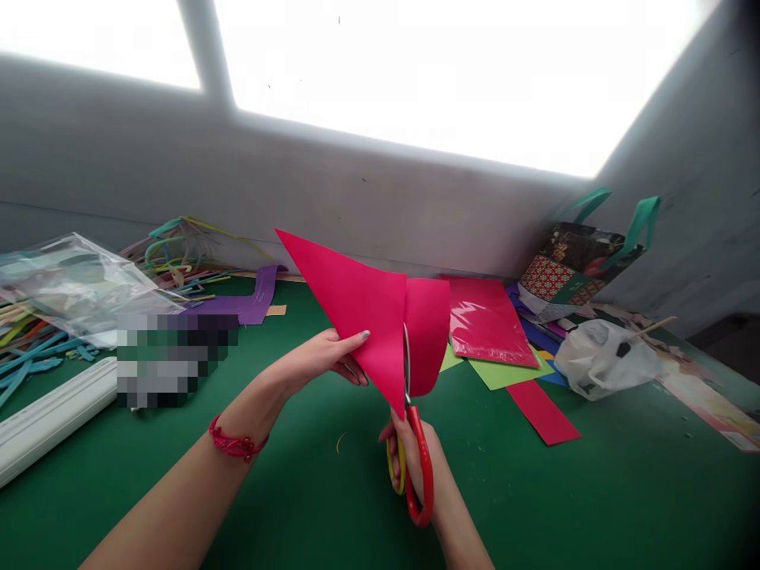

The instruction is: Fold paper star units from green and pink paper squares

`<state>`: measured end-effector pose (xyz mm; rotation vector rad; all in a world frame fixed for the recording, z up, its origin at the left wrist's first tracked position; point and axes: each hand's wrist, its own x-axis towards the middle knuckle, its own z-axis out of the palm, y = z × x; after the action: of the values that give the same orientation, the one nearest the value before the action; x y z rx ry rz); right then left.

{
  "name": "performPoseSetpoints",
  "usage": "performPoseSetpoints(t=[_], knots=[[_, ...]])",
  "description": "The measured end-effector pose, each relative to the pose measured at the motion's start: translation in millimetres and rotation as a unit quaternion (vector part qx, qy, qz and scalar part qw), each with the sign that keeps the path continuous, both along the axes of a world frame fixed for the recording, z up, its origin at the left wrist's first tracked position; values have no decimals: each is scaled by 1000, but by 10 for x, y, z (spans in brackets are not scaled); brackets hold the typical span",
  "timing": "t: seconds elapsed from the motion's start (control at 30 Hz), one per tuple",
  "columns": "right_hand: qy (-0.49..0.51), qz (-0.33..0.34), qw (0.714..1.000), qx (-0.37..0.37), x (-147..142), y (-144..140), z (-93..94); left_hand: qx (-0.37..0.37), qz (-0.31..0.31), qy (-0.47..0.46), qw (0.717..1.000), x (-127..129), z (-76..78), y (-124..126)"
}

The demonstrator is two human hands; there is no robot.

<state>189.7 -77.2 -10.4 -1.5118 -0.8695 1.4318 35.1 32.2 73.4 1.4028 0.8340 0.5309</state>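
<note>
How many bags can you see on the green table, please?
3: a clear plastic bag at the far left, a patterned gift bag with green handles at the far right, and a white plastic bag just in front of it. Others may be hidden among the clutter.

I can read no words, labels, brands or numbers anywhere; the patterned gift bag (573, 273) shows only decoration.

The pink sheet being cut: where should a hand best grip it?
Pinch the pink sheet at its left edge, coming from the left as the left hand does; the scissors in the right hand cut upward through its middle, so that side stays clear.
</note>
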Motion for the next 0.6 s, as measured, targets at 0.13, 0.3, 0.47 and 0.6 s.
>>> performPoseSetpoints(t=[0.13, 0.3, 0.47, 0.6], knots=[[-1, 2, 1000, 25, 20, 6, -16, 31, 30, -4, 999, 12, -5, 10], [5, -8, 1000, 20, 8, 14, -2, 44, 32, -1, 999, 31, 3, -4], [47, -21, 999, -6, -24, 34, 12, 39, 40, -9, 998, 46, 19, -26], [63, -18, 997, 37, -28, 17, -3, 35, 39, -2, 999, 63, 14, -33]])
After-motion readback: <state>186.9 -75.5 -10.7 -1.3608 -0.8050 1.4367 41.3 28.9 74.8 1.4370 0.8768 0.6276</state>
